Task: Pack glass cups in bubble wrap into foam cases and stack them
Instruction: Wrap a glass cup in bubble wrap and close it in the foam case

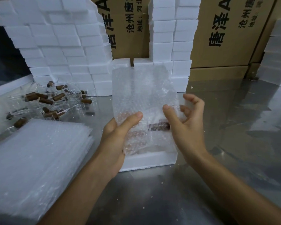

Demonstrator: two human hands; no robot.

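Item: bubble wrap bag (141,101), translucent, held upright over an open foam case (146,159) on the steel worktop (217,143). Contents: one glass cup, body scarcely visible through the film, its brown handle (160,126) showing low in the bag. Left hand (118,140): grips the bag's lower left edge, thumb on the front, fingers behind. Right hand (186,120): thumb against the bag's right side, fingers loosely curled and apart; whether it pinches the film cannot be told. Step in hand, by judgement: closing the wrap round the cup before seating it in the case. To do it well: fold the spare upper length down over the cup, keep the handle tucked flat against the body, support the weight from below, lower it squarely into the recess without forcing. Stock nearby: unwrapped glass cups (55,101) heaped at left; stack of bubble wrap (36,158) before them; stacked foam cases (60,46) behind; cardboard cartons (230,33) at rear. Not determinable: the cup's shape and rim; the case's interior, masked by bag and hands; count of loose cups; carton lettering cut off at the top edge.
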